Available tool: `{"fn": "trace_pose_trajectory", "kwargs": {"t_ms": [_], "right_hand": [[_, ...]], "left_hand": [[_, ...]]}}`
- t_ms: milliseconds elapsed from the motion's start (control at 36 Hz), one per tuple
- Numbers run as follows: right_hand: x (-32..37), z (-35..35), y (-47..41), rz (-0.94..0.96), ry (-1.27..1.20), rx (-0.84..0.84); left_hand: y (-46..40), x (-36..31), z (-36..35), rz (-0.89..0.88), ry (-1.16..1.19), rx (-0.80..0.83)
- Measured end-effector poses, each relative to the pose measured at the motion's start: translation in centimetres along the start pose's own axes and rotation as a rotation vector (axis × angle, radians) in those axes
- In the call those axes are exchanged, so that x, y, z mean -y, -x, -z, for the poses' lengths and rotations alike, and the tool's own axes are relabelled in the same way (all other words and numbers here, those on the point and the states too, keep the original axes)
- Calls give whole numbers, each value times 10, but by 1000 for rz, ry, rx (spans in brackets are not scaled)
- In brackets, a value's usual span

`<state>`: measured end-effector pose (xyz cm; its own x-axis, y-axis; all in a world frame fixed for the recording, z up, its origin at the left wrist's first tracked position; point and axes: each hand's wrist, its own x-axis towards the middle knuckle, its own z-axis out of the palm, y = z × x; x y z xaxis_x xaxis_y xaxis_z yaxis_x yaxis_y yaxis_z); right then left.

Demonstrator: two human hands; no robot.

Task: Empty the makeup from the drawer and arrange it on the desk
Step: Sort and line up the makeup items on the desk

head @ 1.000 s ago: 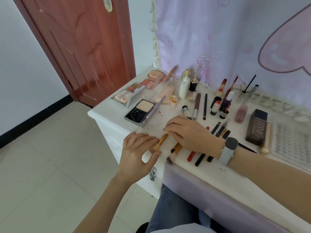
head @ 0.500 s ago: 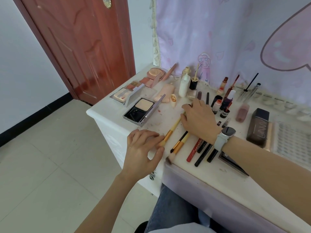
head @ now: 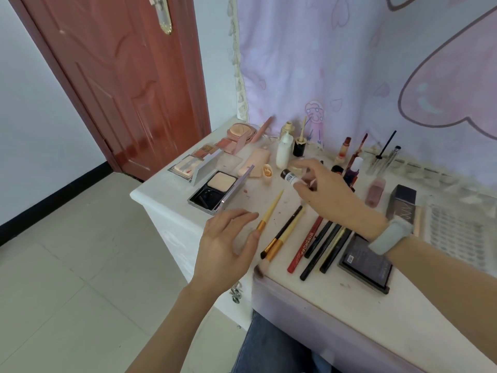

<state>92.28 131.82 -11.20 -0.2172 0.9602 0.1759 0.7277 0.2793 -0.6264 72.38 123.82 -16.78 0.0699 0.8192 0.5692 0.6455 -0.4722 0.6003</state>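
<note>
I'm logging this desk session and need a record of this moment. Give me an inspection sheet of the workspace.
Surface: white desk, stained and smudged.
Job's things: open powder compact; yellow-handled brush; red pencil; small tube in the right hand.
Clutter: bottles and lip products at the back; dark flat case.
Grippers: left hand fingers relaxed, by the brush; right hand pinches the tube.
Cables: nothing seen.
Surroundings: red-brown door; pink curtain; tiled floor.

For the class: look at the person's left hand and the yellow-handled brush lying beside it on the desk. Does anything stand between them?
Nothing visible does. The left hand hovers open right beside the brush, fingertips near its ferrule, only bare desk between.
</note>
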Motion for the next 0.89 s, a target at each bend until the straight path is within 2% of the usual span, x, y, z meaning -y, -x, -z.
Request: {"fn": "trace_pose_trajectory", "kwargs": {"t_ms": [83, 194, 333, 444, 583, 667, 750, 806, 889], "right_hand": [[-5, 22, 13, -126, -290, 67], [-17, 41, 36, -199, -462, 143], [-28, 53, 64, -187, -473, 146], [-34, 61, 80, -247, -531, 131], [-31, 64, 87, -260, -579, 11], [-28, 60, 86, -265, -580, -132], [-28, 58, 88, -150, -464, -231], [-29, 59, 90, -52, -401, -227], [-32, 58, 90, -7, -366, -165]], "left_hand": [[-17, -15, -8, -26, 42, -4], [-35, -32, -25, -55, 73, 166], [-46, -53, -48, -216, 82, 240], [-52, -66, -56, -325, 28, 297], [-56, -84, -69, -390, -66, 289], [-56, -91, -77, -339, -40, 260], [-54, -94, -85, -175, 114, 327], [-53, -93, -88, -88, 192, 350], [-59, -89, -85, 36, 275, 379]]}}
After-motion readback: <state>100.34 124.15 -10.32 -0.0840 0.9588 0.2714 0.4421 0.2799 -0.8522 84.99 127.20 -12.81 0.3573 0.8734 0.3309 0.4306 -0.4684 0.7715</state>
